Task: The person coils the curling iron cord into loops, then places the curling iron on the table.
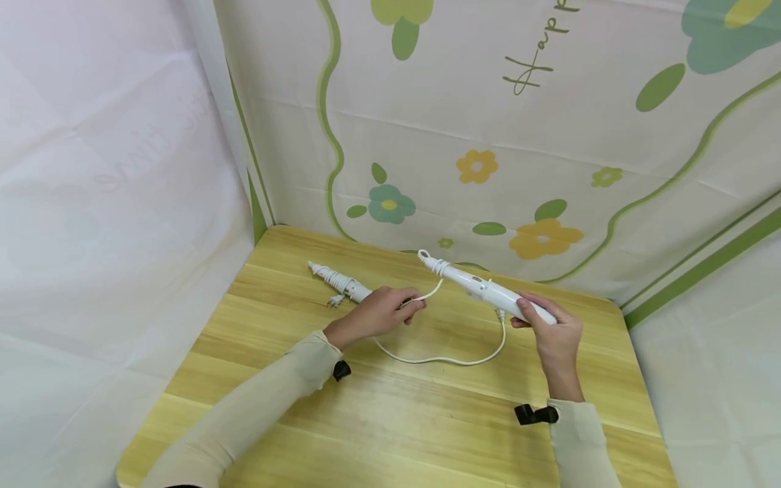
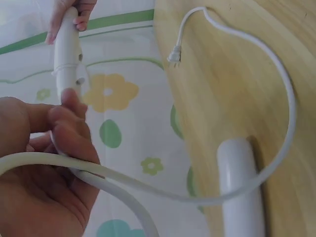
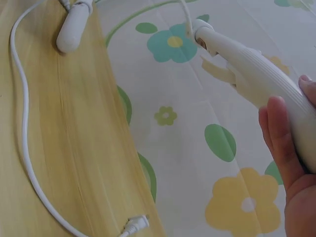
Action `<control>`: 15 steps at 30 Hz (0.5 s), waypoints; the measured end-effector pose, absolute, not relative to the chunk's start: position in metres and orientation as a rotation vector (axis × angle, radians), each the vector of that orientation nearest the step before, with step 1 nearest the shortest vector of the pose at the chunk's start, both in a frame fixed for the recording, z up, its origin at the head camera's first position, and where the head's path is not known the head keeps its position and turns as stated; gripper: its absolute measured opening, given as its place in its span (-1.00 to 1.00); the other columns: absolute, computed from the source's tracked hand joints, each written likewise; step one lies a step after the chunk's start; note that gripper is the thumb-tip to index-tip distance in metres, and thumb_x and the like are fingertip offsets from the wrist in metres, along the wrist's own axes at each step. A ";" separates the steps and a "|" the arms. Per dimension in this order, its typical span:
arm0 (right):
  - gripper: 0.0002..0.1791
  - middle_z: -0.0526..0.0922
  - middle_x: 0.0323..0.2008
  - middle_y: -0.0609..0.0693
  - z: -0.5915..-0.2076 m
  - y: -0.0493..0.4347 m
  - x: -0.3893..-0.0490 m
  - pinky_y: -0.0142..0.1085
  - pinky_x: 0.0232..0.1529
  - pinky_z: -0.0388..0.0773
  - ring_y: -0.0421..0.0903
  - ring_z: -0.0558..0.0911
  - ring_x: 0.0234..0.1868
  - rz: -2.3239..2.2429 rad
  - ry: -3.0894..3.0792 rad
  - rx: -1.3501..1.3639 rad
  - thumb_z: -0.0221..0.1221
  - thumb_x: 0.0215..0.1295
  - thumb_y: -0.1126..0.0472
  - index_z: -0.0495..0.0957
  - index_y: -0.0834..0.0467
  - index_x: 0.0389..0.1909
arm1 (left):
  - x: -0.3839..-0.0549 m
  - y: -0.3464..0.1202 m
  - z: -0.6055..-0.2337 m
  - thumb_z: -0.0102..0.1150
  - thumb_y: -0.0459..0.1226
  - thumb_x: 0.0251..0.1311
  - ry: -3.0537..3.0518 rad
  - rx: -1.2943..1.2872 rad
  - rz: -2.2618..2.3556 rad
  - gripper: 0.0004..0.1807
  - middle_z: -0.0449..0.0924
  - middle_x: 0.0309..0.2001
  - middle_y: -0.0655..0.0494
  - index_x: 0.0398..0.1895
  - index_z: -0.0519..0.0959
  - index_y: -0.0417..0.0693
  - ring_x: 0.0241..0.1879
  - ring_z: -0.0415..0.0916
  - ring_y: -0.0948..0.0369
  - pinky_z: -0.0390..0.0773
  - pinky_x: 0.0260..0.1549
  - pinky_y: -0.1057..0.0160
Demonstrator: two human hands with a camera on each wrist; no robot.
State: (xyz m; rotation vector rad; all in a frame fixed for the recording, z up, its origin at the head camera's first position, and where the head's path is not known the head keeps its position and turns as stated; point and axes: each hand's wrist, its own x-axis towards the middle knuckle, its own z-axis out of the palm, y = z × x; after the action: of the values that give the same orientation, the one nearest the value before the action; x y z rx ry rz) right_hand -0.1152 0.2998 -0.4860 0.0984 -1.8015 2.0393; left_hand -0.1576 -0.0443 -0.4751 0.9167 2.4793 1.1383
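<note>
Gripping the thick end of a white corded styling wand (image 1: 482, 288) in the right hand (image 1: 556, 330), closed round it between thumb and curled fingers. Holding it raised above the far part of the bench (image 1: 378, 413), slanted, with the narrow end towards the left and a few turns of white cord (image 2: 292, 106) wound there, plus a small loop at the tip. Pinching that cord in the left hand (image 1: 383, 310), with fingers curled in close to the thumb and 2 stretches of cord visible across them in the left wrist view. Apart from each other, with a short span of cord from wand to left hand. Beyond that grasp, more cord in a broad curve along the bench, up to a white plug (image 1: 501, 314) below the raised wand. Beside the left hand and partly hidden by it, a 2nd white styling wand (image 1: 358, 290), flat on the bench, with cord coiled tightly round its narrow end and a small plug (image 1: 335, 299) near it. Behind, a flower-printed cloth (image 1: 427, 129).
</note>
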 end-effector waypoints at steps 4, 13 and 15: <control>-0.75 0.88 -0.24 0.03 -0.488 0.300 -0.112 -0.28 -0.46 0.76 -0.11 0.80 -0.57 1.987 -1.950 0.116 0.36 0.38 0.57 0.65 0.70 -0.03 | -0.162 -0.051 -0.461 -0.03 -0.06 0.76 2.558 1.136 0.977 -0.66 0.49 -0.52 0.30 -0.27 0.59 0.12 -0.60 0.25 0.38 0.36 -0.45 0.34; -0.79 0.86 -0.32 -0.05 -0.488 0.304 -0.104 -0.34 -0.62 0.64 -0.15 0.75 -0.58 1.892 -2.267 0.230 0.36 0.45 0.46 0.72 0.55 -0.02 | -0.180 -0.067 -0.439 0.11 -0.10 0.69 2.725 1.454 0.775 -0.74 0.75 -0.30 0.31 0.06 0.78 0.10 -0.45 0.47 0.45 0.56 -0.30 0.36; -0.80 0.87 -0.29 -0.06 -0.488 0.305 -0.103 -0.34 -0.64 0.62 -0.13 0.74 -0.58 1.906 -2.292 0.276 0.35 0.45 0.47 0.73 0.54 -0.02 | -0.184 -0.069 -0.438 0.13 -0.09 0.68 2.702 1.487 0.801 -0.75 0.80 -0.23 0.31 0.06 0.79 0.11 -0.43 0.52 0.48 0.60 -0.28 0.37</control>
State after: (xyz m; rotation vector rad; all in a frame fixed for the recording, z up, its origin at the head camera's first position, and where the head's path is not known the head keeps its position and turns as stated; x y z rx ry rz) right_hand -0.1028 0.3049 -0.4879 0.2764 -2.2920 1.9056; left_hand -0.1839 -0.0691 -0.4378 1.4873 2.7018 0.8014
